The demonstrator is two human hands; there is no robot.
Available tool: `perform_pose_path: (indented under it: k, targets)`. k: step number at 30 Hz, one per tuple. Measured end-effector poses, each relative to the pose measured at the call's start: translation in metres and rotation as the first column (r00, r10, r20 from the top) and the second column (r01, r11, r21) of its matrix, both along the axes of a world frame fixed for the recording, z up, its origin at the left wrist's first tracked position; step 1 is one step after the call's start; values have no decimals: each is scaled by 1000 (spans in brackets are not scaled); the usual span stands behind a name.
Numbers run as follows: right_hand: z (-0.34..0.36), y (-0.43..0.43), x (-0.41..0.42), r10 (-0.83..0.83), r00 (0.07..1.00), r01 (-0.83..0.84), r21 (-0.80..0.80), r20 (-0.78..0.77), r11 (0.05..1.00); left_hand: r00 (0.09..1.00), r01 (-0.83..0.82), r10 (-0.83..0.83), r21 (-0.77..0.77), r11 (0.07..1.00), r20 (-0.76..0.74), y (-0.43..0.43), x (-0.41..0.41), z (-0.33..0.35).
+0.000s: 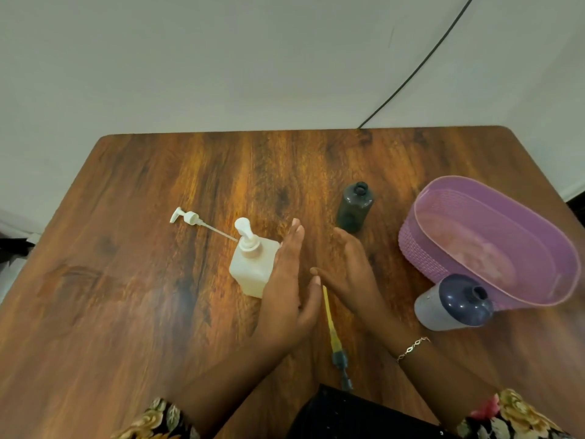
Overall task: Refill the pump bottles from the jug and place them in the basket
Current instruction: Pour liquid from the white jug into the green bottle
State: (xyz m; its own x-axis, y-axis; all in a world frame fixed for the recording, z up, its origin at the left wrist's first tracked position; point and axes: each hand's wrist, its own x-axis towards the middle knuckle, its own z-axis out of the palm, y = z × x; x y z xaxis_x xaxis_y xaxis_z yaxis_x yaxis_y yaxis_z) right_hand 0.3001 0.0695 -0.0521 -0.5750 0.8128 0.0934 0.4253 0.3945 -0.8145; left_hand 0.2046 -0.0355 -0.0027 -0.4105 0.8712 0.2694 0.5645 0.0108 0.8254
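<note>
A white square pump bottle (250, 267) with its pump head on stands upright mid-table. My left hand (286, 286) is flat against its right side, fingers straight and apart from gripping. My right hand (351, 270) hovers open just right of it, holding nothing. A dark bottle (354, 206) with no pump stands behind my right hand. Its dark pump with a yellow tube (332, 331) lies on the table between my forearms. A loose white pump (193, 219) lies at the left. The purple basket (411, 239) stands at the right, with the grey jug (449, 304) in front of it.
The wooden table (126, 280) ends at a white wall behind. A black cable (421, 63) runs down the wall to the table's far edge. The jug's dark top has an open spout. Floral sleeves show at the bottom edge.
</note>
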Motion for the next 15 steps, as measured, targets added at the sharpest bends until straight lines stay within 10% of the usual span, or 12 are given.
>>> perform_pose_path:
  k: [15]
  targets:
    - [-38,97,1,-337,941,334,-194,18,923,944,111,14,-356,928,329,133,0,-35]
